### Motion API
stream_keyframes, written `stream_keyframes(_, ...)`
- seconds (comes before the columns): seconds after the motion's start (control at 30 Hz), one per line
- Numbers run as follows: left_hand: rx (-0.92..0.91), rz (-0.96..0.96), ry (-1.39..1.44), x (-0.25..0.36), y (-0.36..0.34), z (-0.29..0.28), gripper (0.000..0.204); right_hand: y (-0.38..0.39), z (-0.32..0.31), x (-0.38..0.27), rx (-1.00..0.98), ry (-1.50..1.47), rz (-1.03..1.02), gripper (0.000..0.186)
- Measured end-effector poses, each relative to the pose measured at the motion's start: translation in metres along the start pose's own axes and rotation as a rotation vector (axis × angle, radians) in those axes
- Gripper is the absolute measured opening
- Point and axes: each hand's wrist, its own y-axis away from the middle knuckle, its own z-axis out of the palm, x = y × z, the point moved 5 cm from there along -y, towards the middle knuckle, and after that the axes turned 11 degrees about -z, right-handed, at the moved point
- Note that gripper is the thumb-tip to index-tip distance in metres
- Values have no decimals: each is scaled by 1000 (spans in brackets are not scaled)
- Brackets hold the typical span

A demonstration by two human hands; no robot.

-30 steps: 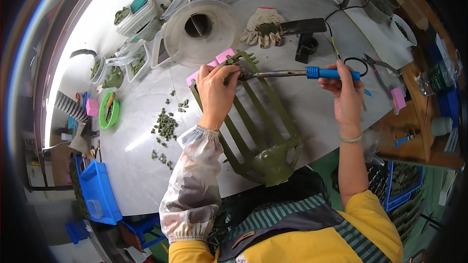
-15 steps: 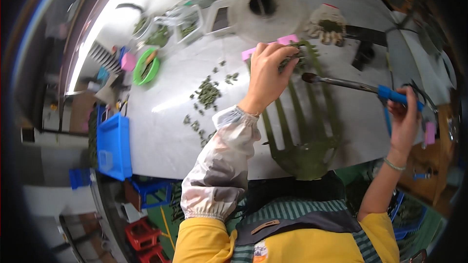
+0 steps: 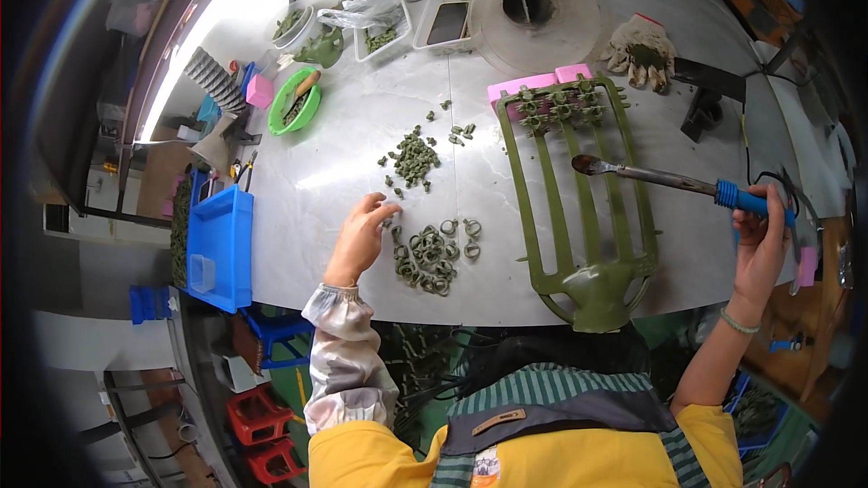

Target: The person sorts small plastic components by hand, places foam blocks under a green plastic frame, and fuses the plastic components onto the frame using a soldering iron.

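Observation:
My left hand (image 3: 360,237) is over the steel table beside loose green rings (image 3: 425,253), its fingers loosely bent and apart. Above them lies a pile of small green pieces (image 3: 414,159). My right hand (image 3: 758,248) grips the blue handle of a hot tool, probably a soldering iron (image 3: 669,179), whose metal shaft ends in a dark rounded tip over a long olive-green slotted frame (image 3: 592,276). Clusters of small green parts (image 3: 561,108) sit at the frame's far end, by pink blocks (image 3: 509,90).
A wide translucent funnel (image 3: 485,18), a dirty glove (image 3: 637,52) and a black stand (image 3: 710,77) are at the back. A green bowl (image 3: 287,124), plastic tubs (image 3: 380,41) and a blue tray (image 3: 217,244) are on the left. Pliers and cables (image 3: 791,194) lie at right.
My left hand has left the frame's far end and moved down and left to the loose rings. The tool's tip has pulled back from the clusters. The head view has shifted.

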Motion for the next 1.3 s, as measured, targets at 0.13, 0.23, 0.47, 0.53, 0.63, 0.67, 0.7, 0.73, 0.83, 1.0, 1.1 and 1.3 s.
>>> stream_keyframes(0.13, 4, -152, 186, -26, 6, 4, 34, 5, 6, -6, -6, 11, -21, 30)
stream_keyframes(0.23, -5, -303, 218, -36, 11, 3, 34, 8, 7, -8, -5, 25, -26, 31)
stream_keyframes(0.47, 91, -551, 684, -50, 10, 0, 21, 13, 10, -13, -28, 9, -27, 30)
stream_keyframes(0.53, 84, -481, 817, -17, -2, -10, 21, 15, 7, -17, -9, 23, -36, 30)
stream_keyframes(0.63, 42, -362, 973, 40, -18, -19, 24, 16, 11, -16, 16, 45, -60, 29)
stream_keyframes(0.67, -19, -304, 1038, 68, -25, -18, 24, 15, 13, -14, -17, 25, -47, 29)
stream_keyframes(0.7, -70, -253, 1094, 92, -29, -18, 25, 14, 18, -10, -58, -4, -28, 28)
stream_keyframes(0.73, -139, -172, 1112, 112, -34, -14, 26, 14, 20, -9, -47, 5, -37, 28)
stream_keyframes(0.83, -149, 76, 1047, 170, -55, -9, 22, 12, 26, -7, -71, -33, -48, 28)
stream_keyframes(1.0, 284, 263, 680, 215, -86, 6, 15, 7, 29, 3, -47, -74, -63, 27)
stream_keyframes(1.1, 432, 362, 567, 230, -95, 13, 16, 4, 32, 12, -43, -82, -61, 27)
stream_keyframes(1.3, 484, 399, 388, 240, -102, 29, 13, 2, 34, 23, -27, -123, -8, 28)
